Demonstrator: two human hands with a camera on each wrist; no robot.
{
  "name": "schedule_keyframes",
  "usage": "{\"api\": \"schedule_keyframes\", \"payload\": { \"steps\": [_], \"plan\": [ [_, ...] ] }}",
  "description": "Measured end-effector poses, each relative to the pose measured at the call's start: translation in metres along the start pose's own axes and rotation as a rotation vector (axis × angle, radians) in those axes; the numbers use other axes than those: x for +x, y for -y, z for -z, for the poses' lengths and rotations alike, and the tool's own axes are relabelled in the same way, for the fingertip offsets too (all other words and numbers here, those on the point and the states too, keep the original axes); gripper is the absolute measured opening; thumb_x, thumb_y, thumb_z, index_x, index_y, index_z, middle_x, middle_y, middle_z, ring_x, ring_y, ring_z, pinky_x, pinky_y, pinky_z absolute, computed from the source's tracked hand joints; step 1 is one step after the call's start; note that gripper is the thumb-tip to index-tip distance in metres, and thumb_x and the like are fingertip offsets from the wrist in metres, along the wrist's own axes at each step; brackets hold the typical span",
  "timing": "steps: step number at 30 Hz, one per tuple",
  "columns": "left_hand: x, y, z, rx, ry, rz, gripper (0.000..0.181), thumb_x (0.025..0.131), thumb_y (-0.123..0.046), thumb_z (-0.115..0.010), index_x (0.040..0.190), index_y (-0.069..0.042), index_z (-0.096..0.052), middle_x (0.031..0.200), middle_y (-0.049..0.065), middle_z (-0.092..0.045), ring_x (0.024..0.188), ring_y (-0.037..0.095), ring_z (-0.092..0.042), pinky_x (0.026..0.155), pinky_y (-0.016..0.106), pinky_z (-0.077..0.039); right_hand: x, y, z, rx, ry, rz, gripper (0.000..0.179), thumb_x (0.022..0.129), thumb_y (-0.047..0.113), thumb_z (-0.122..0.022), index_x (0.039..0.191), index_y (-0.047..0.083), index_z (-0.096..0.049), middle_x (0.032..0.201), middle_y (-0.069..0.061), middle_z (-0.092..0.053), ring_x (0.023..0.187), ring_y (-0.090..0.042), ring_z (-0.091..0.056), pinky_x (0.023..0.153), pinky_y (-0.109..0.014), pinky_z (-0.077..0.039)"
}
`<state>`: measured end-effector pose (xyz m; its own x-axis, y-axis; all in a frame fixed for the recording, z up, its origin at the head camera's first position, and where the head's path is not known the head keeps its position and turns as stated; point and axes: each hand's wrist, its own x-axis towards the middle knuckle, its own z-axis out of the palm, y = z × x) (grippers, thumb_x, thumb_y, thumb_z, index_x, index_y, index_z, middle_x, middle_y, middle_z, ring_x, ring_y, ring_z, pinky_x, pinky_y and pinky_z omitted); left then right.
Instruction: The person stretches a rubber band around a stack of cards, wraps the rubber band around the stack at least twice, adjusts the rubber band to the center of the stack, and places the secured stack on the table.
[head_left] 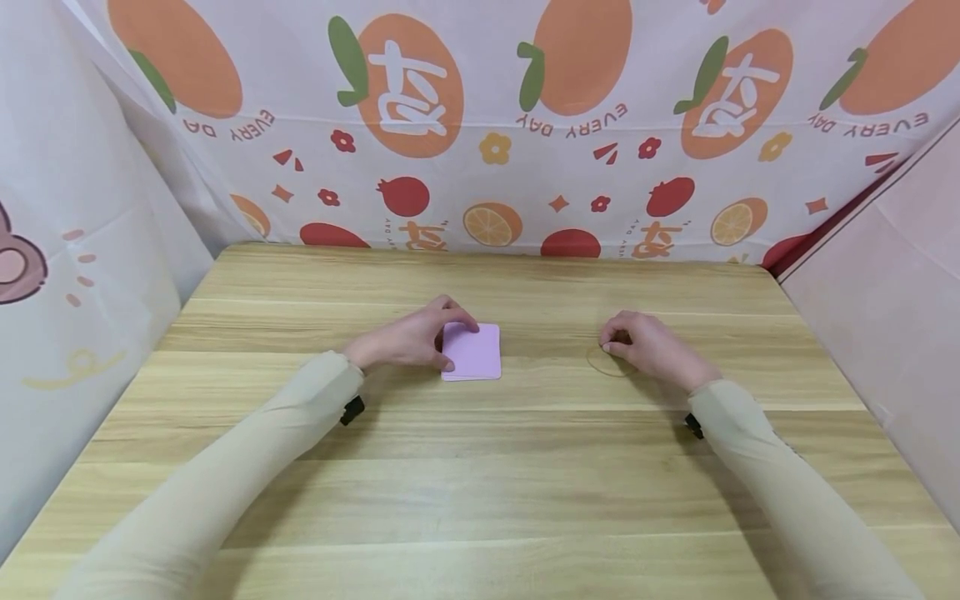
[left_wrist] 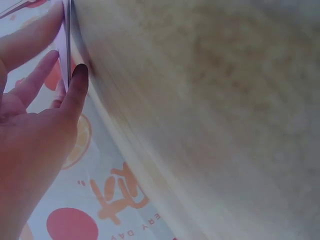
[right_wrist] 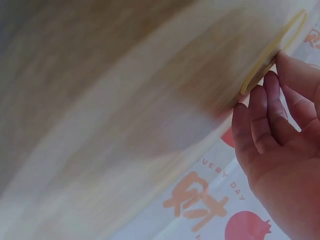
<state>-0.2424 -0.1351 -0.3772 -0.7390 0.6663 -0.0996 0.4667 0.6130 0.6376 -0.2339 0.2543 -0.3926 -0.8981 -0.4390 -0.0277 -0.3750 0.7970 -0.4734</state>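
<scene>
– Head view: grasping what?
– With the left hand [head_left: 416,337], gripping a pink card stack [head_left: 478,354] between thumb and fingers, at the table [head_left: 480,492]; with the right hand [head_left: 656,348], well apart, pinching a thin rubber band [head_left: 588,362], with loop spreading just beside the pinch.
– Left wrist view: handling how?
– Edge-on inside the grip. Probably light, fairly stiff, apt to slide apart in layers; best held across opposite edges.
– Right wrist view: likewise for the rubber band?
– Looping out past the fingertips. Probably very light, soft and springy; best pinched at one side. Containers or contents: none visible.
</scene>
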Motion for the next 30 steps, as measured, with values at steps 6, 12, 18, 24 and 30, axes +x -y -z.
{"api": "schedule_keyframes", "payload": {
  "steps": [6,12,18,24,30],
  "plan": [
    [-0.003,-0.001,0.001,-0.012,-0.015,-0.004,0.053,0.08,0.004,-0.073,0.129,-0.013,-0.061,0.123,0.011,-0.046,0.096,0.027,-0.05,0.082,0.036,-0.044,0.0,-0.001,-0.001,-0.002,0.002,0.038,0.01,0.093,0.006,-0.067,0.087,0.014,-0.065,0.089,-0.002,-0.058,0.082,-0.02,-0.051,0.074,-0.036,-0.044],
    [-0.006,-0.004,0.002,-0.053,0.004,0.015,0.05,0.082,0.005,-0.071,0.127,-0.013,-0.06,0.125,0.011,-0.054,0.098,0.028,-0.052,0.087,0.039,-0.045,-0.004,-0.001,0.001,0.073,0.008,0.027,0.005,0.096,0.008,-0.063,0.092,0.01,-0.065,0.092,-0.003,-0.06,0.085,-0.019,-0.053,0.077,-0.037,-0.046],
    [-0.007,-0.005,0.001,-0.112,-0.01,0.02,0.049,0.081,0.008,-0.07,0.126,-0.011,-0.061,0.129,0.01,-0.056,0.097,0.027,-0.054,0.087,0.039,-0.047,-0.006,-0.001,0.003,0.141,0.008,-0.01,0.004,0.097,0.011,-0.062,0.094,0.011,-0.064,0.093,-0.003,-0.063,0.088,-0.02,-0.056,0.081,-0.039,-0.046],
    [-0.007,-0.006,0.001,-0.144,-0.037,-0.013,0.045,0.082,0.01,-0.066,0.123,-0.01,-0.064,0.121,0.008,-0.061,0.094,0.025,-0.055,0.085,0.037,-0.047,-0.009,0.003,0.006,0.218,-0.002,-0.006,0.004,0.098,0.009,-0.061,0.095,0.008,-0.063,0.094,-0.006,-0.065,0.092,-0.022,-0.057,0.088,-0.042,-0.046],
    [-0.007,-0.006,0.001,-0.226,-0.044,-0.015,0.044,0.084,0.013,-0.062,0.121,-0.01,-0.066,0.125,0.008,-0.059,0.098,0.025,-0.056,0.086,0.036,-0.047,-0.011,0.005,0.007,0.351,0.04,-0.015,0.004,0.099,0.006,-0.058,0.098,0.004,-0.062,0.097,-0.009,-0.068,0.089,-0.024,-0.063,0.077,-0.036,-0.052]
  ]
}}
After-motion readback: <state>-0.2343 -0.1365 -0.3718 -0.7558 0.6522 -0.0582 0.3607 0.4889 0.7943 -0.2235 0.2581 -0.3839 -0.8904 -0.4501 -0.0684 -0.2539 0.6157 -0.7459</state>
